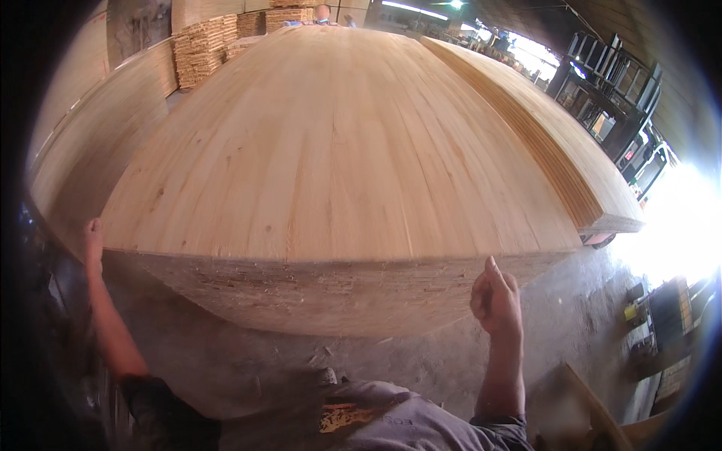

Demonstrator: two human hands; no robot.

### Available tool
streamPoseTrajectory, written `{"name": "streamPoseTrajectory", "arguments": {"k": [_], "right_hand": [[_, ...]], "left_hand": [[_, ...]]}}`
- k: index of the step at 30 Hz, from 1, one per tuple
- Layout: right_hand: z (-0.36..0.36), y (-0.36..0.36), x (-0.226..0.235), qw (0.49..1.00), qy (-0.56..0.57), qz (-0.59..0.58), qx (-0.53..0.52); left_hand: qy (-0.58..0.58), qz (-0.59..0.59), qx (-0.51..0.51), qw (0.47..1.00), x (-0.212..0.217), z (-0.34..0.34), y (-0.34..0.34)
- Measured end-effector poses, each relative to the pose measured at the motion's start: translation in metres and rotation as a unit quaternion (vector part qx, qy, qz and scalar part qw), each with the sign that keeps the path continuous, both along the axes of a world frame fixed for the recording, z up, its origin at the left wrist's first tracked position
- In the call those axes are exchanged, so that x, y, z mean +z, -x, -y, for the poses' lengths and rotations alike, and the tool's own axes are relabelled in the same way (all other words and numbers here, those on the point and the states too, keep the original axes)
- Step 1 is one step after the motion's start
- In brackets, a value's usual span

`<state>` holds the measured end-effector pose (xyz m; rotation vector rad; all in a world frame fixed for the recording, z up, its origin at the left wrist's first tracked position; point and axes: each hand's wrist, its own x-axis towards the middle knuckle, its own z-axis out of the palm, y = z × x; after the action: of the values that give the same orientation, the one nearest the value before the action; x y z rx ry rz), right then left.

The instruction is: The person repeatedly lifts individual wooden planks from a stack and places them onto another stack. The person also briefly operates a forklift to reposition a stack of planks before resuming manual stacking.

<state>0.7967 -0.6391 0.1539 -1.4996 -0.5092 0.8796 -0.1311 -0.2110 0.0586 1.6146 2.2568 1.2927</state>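
A big stack of pale wooden panels (338, 158) fills the middle of the head view, its rough near edge facing me. My left hand (93, 242) grips the near left corner of the top panel. My right hand (494, 298) is curled into a loose fist just below the near right edge of the stack, thumb raised toward the top panel, holding nothing that I can see. Both forearms come up from the lower edge.
A second panel stack (556, 150) lies alongside on the right, another (98, 143) on the left. Piles of short boards (203, 49) stand at the back left, and a person (322, 13) is at the far end. Dark metal racks (609, 98) stand at the right. Grey concrete floor (421, 361) lies below.
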Motion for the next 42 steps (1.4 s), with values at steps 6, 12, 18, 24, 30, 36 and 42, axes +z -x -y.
{"name": "streamPoseTrajectory", "arguments": {"k": [6, 12, 18, 24, 30, 36, 42], "right_hand": [[-0.003, -0.145, 0.033, 0.821, -0.047, 0.513, -0.248], [-0.071, -0.339, 0.039, 0.623, 0.322, 0.669, -0.245], [-0.092, -0.366, 0.031, 0.703, 0.441, 0.545, -0.122], [-0.080, -0.346, 0.026, 0.710, 0.434, 0.547, -0.093], [-0.055, -0.295, 0.026, 0.730, 0.431, 0.503, -0.170], [-0.056, -0.322, 0.030, 0.701, 0.437, 0.533, -0.182], [-0.053, -0.357, 0.019, 0.629, 0.478, 0.604, -0.106]], "left_hand": [[0.019, -0.168, -0.005, 0.986, 0.007, -0.038, 0.001], [0.161, -0.325, 0.020, 0.932, 0.028, -0.074, -0.012], [0.124, -0.177, 0.018, 0.976, 0.020, -0.073, -0.045], [0.152, -0.210, 0.069, 0.963, 0.029, -0.095, -0.030], [0.154, -0.273, -0.159, 0.936, 0.060, -0.116, -0.017], [0.206, -0.277, -0.022, 0.938, 0.036, -0.121, -0.010], [0.261, -0.261, -0.023, 0.929, 0.016, -0.133, 0.014]]}}
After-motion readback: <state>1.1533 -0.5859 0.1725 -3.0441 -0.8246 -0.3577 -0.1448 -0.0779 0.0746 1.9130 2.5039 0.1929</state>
